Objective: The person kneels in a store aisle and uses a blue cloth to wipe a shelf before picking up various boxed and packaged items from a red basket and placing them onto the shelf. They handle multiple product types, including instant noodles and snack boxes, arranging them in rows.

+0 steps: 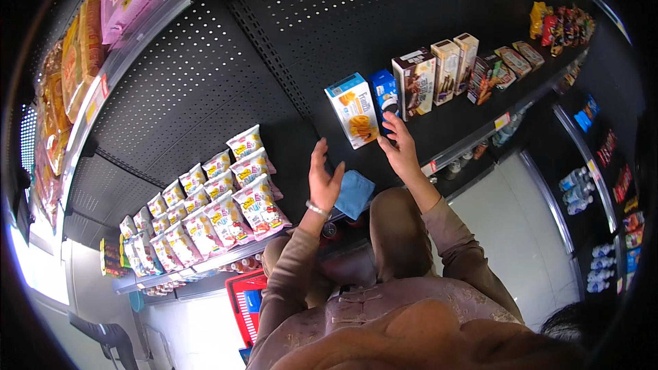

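Note:
A white and blue biscuit box (354, 113) stands upright on the black shelf (298, 190), beside a dark blue cookie box (384, 93). My right hand (398, 146) is raised with fingers apart at the lower right corner of the white box; whether its fingertips touch either box I cannot tell. My left hand (325, 180), wearing a bracelet, has its fingers spread just below and left of the white box and holds nothing. A folded blue cloth (354, 194) lies at the shelf's front edge between my wrists.
Rows of white snack bags (226, 216) fill the shelf at left. Brown and cream boxes (415, 85) and flat packs (513, 64) stand at right. A red shopping basket (237, 298) is on the floor at lower left. Upper left, another shelf (149, 20) juts out. Bottles (576, 185) stand at far right.

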`<state>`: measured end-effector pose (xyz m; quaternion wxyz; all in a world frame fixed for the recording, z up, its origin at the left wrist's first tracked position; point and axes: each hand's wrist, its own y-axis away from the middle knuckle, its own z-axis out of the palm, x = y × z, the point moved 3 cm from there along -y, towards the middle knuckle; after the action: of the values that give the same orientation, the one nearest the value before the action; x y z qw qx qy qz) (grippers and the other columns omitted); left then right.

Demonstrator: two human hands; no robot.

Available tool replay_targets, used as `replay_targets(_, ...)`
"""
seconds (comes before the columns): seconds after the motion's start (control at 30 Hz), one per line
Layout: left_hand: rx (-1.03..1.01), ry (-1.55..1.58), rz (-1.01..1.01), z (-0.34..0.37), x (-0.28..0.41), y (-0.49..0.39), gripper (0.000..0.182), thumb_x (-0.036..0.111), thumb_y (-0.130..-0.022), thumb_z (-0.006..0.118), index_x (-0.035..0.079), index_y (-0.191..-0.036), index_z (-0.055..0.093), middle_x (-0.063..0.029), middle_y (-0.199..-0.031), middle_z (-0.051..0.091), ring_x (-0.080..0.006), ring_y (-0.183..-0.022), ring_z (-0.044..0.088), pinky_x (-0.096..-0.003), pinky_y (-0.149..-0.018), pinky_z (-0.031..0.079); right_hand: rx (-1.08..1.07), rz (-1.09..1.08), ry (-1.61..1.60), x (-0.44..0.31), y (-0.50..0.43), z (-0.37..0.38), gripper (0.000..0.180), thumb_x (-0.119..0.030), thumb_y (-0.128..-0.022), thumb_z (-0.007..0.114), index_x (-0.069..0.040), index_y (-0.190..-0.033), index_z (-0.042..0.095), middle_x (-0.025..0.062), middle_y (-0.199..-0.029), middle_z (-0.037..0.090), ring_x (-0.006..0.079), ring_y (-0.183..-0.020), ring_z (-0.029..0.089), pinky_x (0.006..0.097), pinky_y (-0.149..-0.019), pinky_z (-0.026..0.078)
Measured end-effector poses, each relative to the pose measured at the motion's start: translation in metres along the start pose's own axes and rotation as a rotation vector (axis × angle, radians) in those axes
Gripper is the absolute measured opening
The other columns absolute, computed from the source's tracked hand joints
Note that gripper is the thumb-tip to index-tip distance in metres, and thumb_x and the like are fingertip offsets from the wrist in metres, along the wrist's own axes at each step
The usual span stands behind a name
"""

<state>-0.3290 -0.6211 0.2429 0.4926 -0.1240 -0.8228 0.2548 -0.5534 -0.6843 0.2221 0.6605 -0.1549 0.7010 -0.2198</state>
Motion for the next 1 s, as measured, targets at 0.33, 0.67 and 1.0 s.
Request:
replay_targets(0.33,0.005,0.08,-0.094,0.06,-0.059,-0.087,0.083,0.011,-0.091,0.078,-0.008,-0.157,0.031,-0.029,-0.152,0.049,-0.0363,-0.143,0.05,-0.0414,-0.119,0.04,-0.074,0.076,0.043,0.02,-0.035,0.042,0.079,-0.001,-0.095,0.072,0.001,-0.161,0.03,0.0195,-0.134,0.059,0.0195,-0.105,0.072,0.0297,-0.082,0.06)
replay_targets(0.67,0.381,0.025,0.046,-0.046,0.05,0.017,0.067,0.011,-0.079,0.084,0.0,-0.137,0.051,-0.0202,-0.125,0.059,-0.0405,-0.115,0.063,-0.0429,-0.098,0.053,-0.239,-0.254,0.016,-0.098,0.068,0.079,0.078,-0.007,-0.097,0.069,-0.004,-0.163,0.027,0.0243,-0.159,0.034,0.0294,-0.117,0.068,0.0374,-0.092,0.058)
replay_targets(1.0,0.889,-0.396,0.112,-0.246,0.096,0.234,0.058,0.008,-0.081,0.088,0.001,-0.129,0.057,-0.0189,-0.129,0.064,-0.0316,-0.119,0.066,-0.0395,-0.102,0.053,-0.876,-0.406,-0.264,-0.203,0.204,0.187,0.069,-0.01,-0.096,0.068,0.002,-0.157,0.037,0.0294,-0.16,0.04,0.0404,-0.135,0.054,0.044,-0.101,0.049)
